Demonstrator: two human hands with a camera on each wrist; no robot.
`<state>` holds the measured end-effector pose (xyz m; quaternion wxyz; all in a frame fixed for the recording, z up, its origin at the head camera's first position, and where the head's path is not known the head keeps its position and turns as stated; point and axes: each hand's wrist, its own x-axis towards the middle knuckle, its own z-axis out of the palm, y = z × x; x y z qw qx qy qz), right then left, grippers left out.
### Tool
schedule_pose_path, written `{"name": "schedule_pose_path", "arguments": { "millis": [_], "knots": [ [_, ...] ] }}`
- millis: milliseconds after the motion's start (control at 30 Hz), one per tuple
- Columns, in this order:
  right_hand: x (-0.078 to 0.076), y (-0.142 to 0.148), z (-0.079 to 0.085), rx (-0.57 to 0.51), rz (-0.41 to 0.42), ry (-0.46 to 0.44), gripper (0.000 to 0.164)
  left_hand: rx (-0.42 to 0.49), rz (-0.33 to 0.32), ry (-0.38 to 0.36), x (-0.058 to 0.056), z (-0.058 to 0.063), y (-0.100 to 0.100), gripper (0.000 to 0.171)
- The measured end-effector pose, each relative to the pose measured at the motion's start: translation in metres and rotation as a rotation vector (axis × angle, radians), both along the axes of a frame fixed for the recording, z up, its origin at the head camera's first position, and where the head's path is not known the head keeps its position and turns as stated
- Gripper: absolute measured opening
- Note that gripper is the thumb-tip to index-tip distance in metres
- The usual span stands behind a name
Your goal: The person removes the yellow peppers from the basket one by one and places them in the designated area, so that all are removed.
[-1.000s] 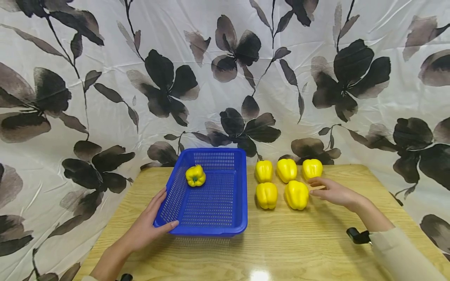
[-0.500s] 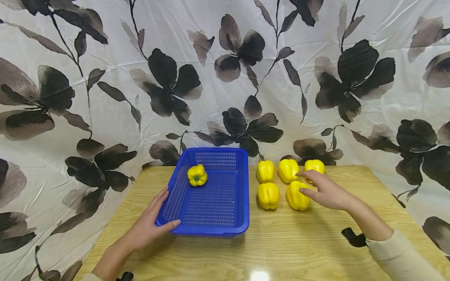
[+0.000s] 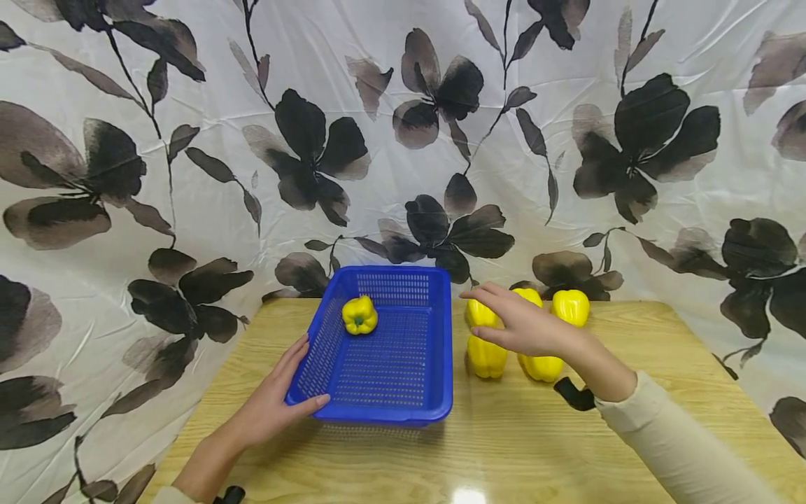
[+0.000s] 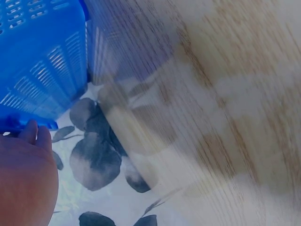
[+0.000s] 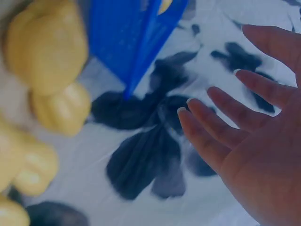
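Observation:
A blue plastic basket (image 3: 446, 350) with slotted walls stands on the table, and one yellow bell pepper (image 3: 359, 315) lies in its back left part. My left hand (image 3: 271, 402) grips the basket's near left corner, thumb on the front rim and fingers along the left side. To the right of the basket are several more yellow bell peppers (image 3: 488, 358) in two rows. Over them hovers my right hand (image 3: 529, 325), fingers spread and palm bare in the right wrist view; it partly hides the peppers in the head view.
The wooden table (image 3: 504, 448) has its back edge against a white cloth (image 3: 378, 231) with dark flower print. A black wrist camera mount (image 3: 574, 394) hangs under the right forearm. The rearmost right pepper (image 3: 571, 308) sits near the table's back edge.
My right hand has moved left from beside the right-hand peppers to above the left ones, towards the basket. The left hand keeps its place on the corner, and the view has shifted slightly.

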<state>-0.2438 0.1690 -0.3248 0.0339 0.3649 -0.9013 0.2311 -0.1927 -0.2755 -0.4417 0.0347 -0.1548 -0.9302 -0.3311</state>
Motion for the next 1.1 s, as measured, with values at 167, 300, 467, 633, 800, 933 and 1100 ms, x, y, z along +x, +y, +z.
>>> {"name": "schedule_pose_path", "arguments": {
  "millis": [167, 300, 467, 633, 800, 933, 1100],
  "knots": [
    [-0.009, -0.036, 0.012, 0.077, 0.074, 0.012, 0.06, -0.008, 0.0, -0.002, 0.0, 0.0, 0.002, 0.1],
    [-0.019, -0.066, 0.02, 0.146, 0.115, -0.02, 0.064, -0.013, -0.001, -0.007, 0.0, 0.001, 0.001, 0.101],
    [-0.04, -0.103, 0.023, 0.189, 0.137, -0.121, 0.07, -0.01, 0.011, -0.013, -0.001, 0.0, -0.001, 0.102],
    [-0.069, -0.132, 0.016, 0.229, 0.149, -0.188, 0.075, -0.004, 0.009, -0.015, -0.001, 0.0, -0.002, 0.102],
    [-0.104, -0.154, -0.004, 0.217, 0.108, -0.221, 0.079, -0.011, 0.011, -0.017, 0.0, 0.001, -0.002, 0.102],
    [-0.123, -0.164, -0.022, 0.185, 0.064, -0.277, 0.083, -0.017, 0.005, -0.01, 0.001, 0.003, -0.001, 0.101],
    [-0.135, -0.174, -0.039, 0.123, 0.025, -0.379, 0.088, -0.013, 0.0, -0.009, 0.001, 0.003, -0.001, 0.101]
  ]
}}
